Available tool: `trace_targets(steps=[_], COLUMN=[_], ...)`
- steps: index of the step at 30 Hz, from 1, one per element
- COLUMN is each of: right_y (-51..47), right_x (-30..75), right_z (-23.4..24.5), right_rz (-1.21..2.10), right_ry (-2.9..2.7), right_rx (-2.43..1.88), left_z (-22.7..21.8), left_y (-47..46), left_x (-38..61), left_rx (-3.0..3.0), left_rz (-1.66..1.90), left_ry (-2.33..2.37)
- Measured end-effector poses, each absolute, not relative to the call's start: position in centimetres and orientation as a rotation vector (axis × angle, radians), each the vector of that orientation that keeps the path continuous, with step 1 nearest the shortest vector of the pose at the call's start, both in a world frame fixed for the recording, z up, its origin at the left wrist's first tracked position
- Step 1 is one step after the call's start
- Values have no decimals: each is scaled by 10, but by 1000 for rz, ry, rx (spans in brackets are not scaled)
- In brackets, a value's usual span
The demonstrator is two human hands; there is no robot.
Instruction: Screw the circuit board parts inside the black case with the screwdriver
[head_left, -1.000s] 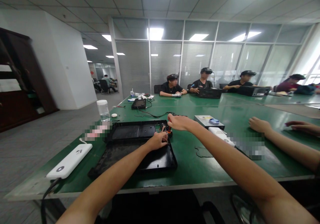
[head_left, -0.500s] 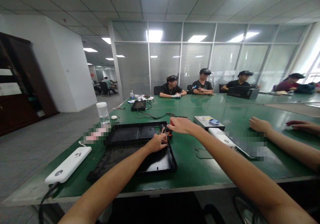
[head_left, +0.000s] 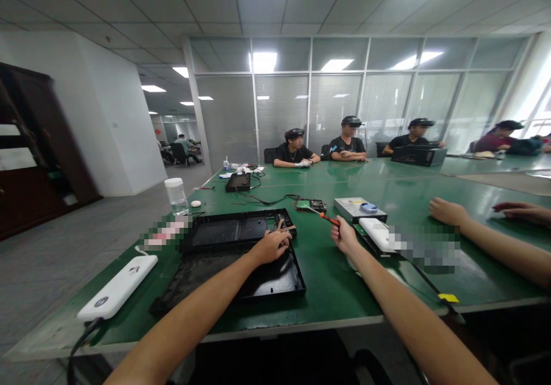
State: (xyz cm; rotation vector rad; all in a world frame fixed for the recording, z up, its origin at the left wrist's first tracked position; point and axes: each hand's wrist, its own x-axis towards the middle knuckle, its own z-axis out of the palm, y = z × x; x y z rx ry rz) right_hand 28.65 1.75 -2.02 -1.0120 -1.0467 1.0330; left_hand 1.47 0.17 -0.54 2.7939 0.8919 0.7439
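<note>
My left hand point(head_left: 272, 245) rests with curled fingers on the far right corner of a black plastic case point(head_left: 241, 253), pinching a small part with thin wires that I cannot make out. My right hand point(head_left: 344, 236) is closed round a screwdriver point(head_left: 328, 218) with an orange handle, its tip pointing toward a small green circuit board point(head_left: 310, 205) lying on the green table point(head_left: 327, 282). The right hand is apart from the case, to its right.
A white power bank point(head_left: 118, 280) with a cable lies at the near left. A clear bottle point(head_left: 177, 194), a grey box point(head_left: 359, 208) and a white device point(head_left: 379, 234) stand around. Another person's hands point(head_left: 447, 212) rest at the right. Several people sit at the far side.
My right hand has pulled back from the case toward me and to the right, uncovering the green circuit board; the screwdriver now shows in it. The left hand stays on the case.
</note>
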Motion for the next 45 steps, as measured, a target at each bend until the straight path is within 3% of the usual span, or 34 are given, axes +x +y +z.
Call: trace_targets(steps=[6,12,17,22,25,28,34,45], right_y=[16,6,-30,-115,-156,-173,-168,-51], right_x=[277,263,232,196,197,210,220,194], right_z=[-17,-12,3,6,-2,-8,-15,-6], right_rz=[1135,1192,772,249,-50,-172,-172,-3], right_ry=[-838,-1053,-1656,-2530,-2618,-2629,-2539,-2478], right_rx=[-867,-942,-1176,-1011,-1161,-1275,-1355,-1375], left_z=[-4,-2,8,32,38,30,23,116], left_y=[4,-3,-9,5,23,38,45,-47], left_x=[16,15,11,-3,-28,-55,-68,-44], left_rx=[2974,3018,3056,3107,3043,2985,3196,3359], left_rz=[609,530,691,730,606,244,29,80], left_ry=[739,592,607,750,1001,1162,1028,867])
